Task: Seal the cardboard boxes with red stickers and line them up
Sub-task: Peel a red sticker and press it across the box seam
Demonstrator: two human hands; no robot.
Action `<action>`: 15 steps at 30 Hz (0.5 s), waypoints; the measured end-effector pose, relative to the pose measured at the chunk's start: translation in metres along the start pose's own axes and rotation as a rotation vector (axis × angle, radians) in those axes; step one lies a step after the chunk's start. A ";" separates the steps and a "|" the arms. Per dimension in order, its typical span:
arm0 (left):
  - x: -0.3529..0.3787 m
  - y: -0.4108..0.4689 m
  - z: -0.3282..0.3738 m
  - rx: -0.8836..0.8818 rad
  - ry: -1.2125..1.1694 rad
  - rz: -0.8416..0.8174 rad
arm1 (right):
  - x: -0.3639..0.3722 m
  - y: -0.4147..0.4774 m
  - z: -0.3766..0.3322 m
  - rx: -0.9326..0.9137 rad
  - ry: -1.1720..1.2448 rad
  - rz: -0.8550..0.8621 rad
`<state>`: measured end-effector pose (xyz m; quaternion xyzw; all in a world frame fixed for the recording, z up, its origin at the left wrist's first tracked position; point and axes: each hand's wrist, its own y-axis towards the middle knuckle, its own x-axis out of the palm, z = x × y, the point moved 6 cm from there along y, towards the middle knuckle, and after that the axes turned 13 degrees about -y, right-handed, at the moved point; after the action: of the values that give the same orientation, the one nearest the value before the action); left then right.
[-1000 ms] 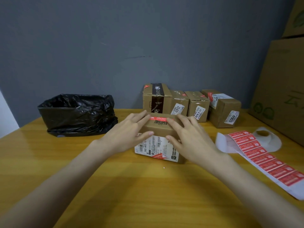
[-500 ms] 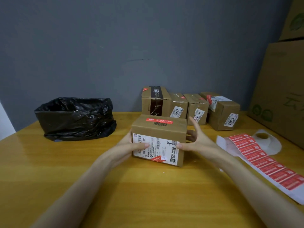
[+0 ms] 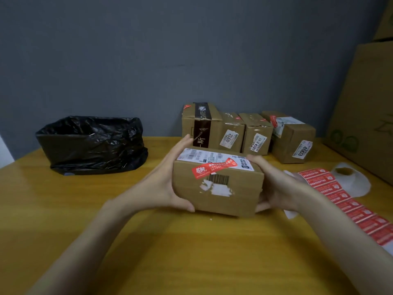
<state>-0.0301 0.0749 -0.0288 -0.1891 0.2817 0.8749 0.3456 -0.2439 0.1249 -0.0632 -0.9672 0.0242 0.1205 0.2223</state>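
Gripping the cardboard box at both ends with my left hand and right hand, I should check the red sticker lies flat over the edge.

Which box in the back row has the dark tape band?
The leftmost box of four against the wall; the other three carry white labels instead.

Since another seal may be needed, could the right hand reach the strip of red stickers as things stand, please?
Likely yes once freed: the sticker strip lies uncovered just beside the right hand, which now grips the box.
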 end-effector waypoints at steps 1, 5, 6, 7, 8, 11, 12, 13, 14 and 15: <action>0.000 0.000 0.001 -0.006 -0.009 0.010 | 0.001 -0.002 0.000 0.010 -0.001 -0.015; -0.004 0.000 0.003 -0.041 -0.178 0.232 | 0.006 -0.003 -0.002 0.012 0.176 -0.076; -0.007 -0.001 0.002 -0.052 -0.218 0.353 | 0.010 -0.003 -0.002 0.011 0.268 -0.105; -0.008 -0.002 0.001 -0.076 -0.261 0.478 | 0.015 -0.004 -0.004 0.008 0.376 -0.139; -0.007 -0.004 0.001 -0.120 -0.325 0.577 | 0.021 -0.005 -0.005 0.000 0.480 -0.174; 0.010 0.000 0.003 -0.220 -0.669 0.609 | 0.043 -0.006 -0.007 -0.058 0.630 -0.253; 0.015 0.004 0.007 -0.231 -0.755 0.579 | 0.049 -0.005 -0.009 -0.093 0.649 -0.274; 0.017 0.008 0.010 -0.237 -0.781 0.553 | 0.053 -0.005 -0.011 -0.130 0.663 -0.289; 0.018 0.012 0.014 -0.251 -0.749 0.528 | 0.055 -0.005 -0.013 -0.168 0.665 -0.300; 0.015 0.015 0.017 -0.272 -0.701 0.498 | 0.054 -0.005 -0.014 -0.207 0.645 -0.307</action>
<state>-0.0536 0.0847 -0.0183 0.1483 0.0672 0.9717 0.1713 -0.1879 0.1238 -0.0618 -0.9652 -0.0646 -0.2233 0.1198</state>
